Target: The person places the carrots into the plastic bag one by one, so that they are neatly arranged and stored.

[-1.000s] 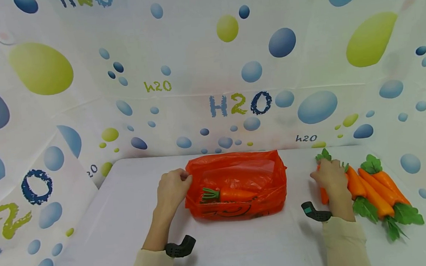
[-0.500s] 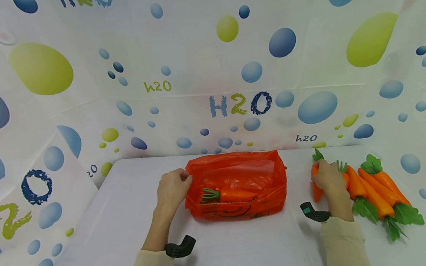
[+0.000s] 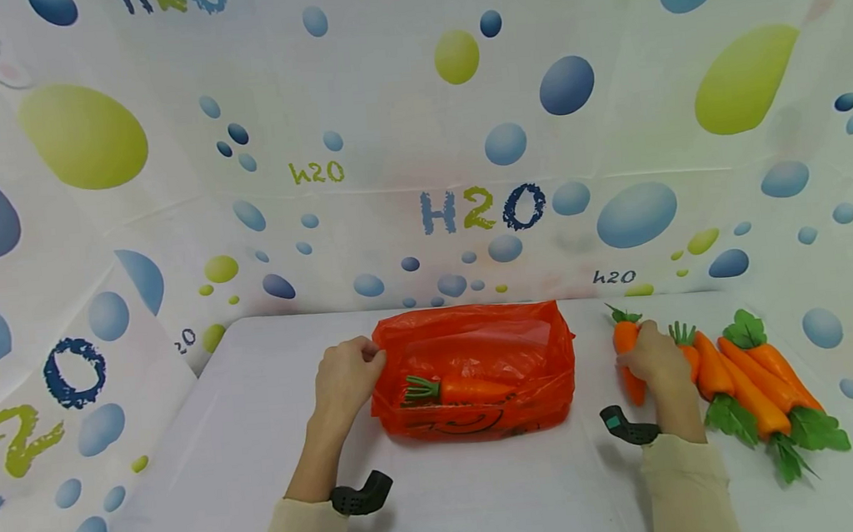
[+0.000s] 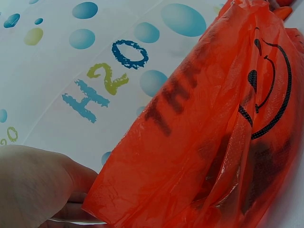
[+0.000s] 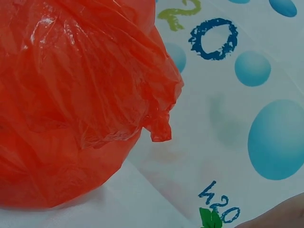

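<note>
A red plastic bag (image 3: 477, 337) stands with its mouth spread on the white table, its front printed with a black smiling face. Inside lies an orange carrot (image 3: 474, 390) with green stalks to the left. My left hand (image 3: 347, 381) pinches the bag's left edge between thumb and fingers; in the left wrist view that hand (image 4: 42, 185) is at the bag's lower corner. To the right of the bag, my right hand (image 3: 660, 369) grips another carrot (image 3: 625, 335), leafy top pointing away from me. The right wrist view shows only a little of this hand (image 5: 278, 213).
Several more carrots (image 3: 751, 382) with green leaves lie in a bunch at the right of the table, close beside my right hand. A white cloth backdrop (image 3: 383, 94) with blue and green drops rises behind the table's far edge (image 3: 310, 314).
My right hand has drawn its carrot leftward, away from the bunch, and more of the carrot shows now. The left hand and the bag have stayed in place.
</note>
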{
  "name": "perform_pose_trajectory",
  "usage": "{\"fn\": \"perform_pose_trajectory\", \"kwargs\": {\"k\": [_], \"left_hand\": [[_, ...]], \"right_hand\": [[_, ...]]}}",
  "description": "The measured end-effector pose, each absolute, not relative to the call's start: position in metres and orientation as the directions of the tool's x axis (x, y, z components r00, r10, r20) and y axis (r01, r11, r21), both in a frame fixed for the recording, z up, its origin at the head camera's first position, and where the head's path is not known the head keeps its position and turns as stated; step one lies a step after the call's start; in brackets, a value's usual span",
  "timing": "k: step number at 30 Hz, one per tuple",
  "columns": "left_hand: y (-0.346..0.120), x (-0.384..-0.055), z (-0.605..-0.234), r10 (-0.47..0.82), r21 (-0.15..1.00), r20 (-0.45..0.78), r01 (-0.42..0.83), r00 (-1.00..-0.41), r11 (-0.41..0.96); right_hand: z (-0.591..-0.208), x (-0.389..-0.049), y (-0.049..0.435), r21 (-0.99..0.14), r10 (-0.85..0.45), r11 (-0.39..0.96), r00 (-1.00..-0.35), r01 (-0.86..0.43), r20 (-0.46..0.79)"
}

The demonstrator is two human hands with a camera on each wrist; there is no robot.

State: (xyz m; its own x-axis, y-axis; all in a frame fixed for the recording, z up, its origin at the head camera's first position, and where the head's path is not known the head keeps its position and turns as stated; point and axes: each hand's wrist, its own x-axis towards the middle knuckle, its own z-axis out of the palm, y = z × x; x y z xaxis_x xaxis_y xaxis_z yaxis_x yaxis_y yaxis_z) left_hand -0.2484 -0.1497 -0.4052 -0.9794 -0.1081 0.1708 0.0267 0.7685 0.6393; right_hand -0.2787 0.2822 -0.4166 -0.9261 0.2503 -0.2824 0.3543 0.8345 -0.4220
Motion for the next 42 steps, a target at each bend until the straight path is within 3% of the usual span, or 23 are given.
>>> {"fn": "perform_pose_trajectory", "kwargs": {"k": [22, 42], "left_hand": [[-0.149, -0.248, -0.406, -0.104, 0.634, 0.181, 0.035, -0.978, 0.773], [-0.151, -0.250, -0.407, -0.095, 0.618, 0.190, 0.044, -0.977, 0.785]], "right_hand": [[-0.408, -0.282, 0.272, -0.479, 0.273, 0.815, -0.945, 0.326, -0.179], [-0.373, -0.268, 0.248, -0.562, 0.224, 0.816, -0.970, 0.134, 0.095]]}}
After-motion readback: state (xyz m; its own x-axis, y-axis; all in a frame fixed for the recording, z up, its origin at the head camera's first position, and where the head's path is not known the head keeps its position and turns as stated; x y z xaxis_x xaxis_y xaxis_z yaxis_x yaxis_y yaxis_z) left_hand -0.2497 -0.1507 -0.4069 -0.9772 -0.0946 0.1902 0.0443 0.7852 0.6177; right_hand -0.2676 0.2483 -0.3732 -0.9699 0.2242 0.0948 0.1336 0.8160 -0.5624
